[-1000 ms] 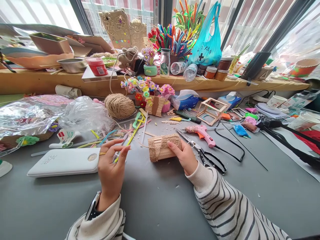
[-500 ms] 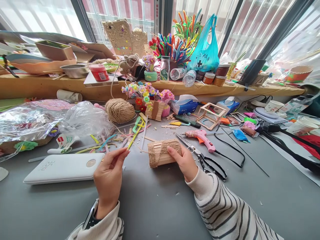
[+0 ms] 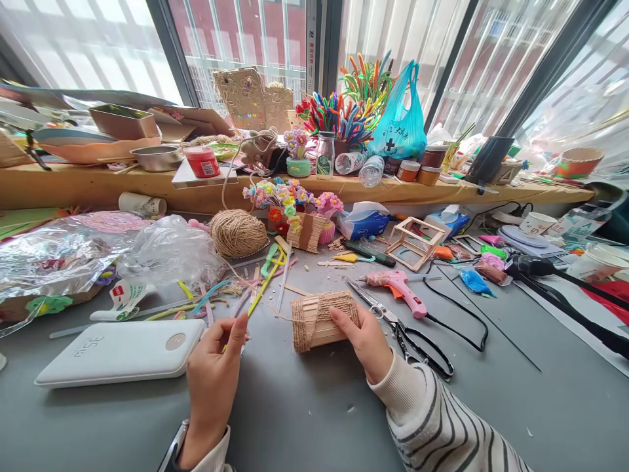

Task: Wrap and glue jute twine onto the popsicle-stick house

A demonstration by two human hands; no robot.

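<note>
Lower left, the left hand (image 3: pixel 215 370) has been curled tighter, its grip on twine (image 3: pixel 301 333) unclear; mid-frame, the part-wrapped cylinder (image 3: pixel 324 332) is clasped by the right hand (image 3: pixel 367 342).

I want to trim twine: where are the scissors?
In the head view, the scissors lie right of centre on the table, between the right hand and glue gun.

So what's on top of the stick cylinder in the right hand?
Twine is wound around parts of the stick cylinder; the right hand rests its thumb on top. Bare sticks show between wraps. Whatever the hand covers cannot be seen.
</note>
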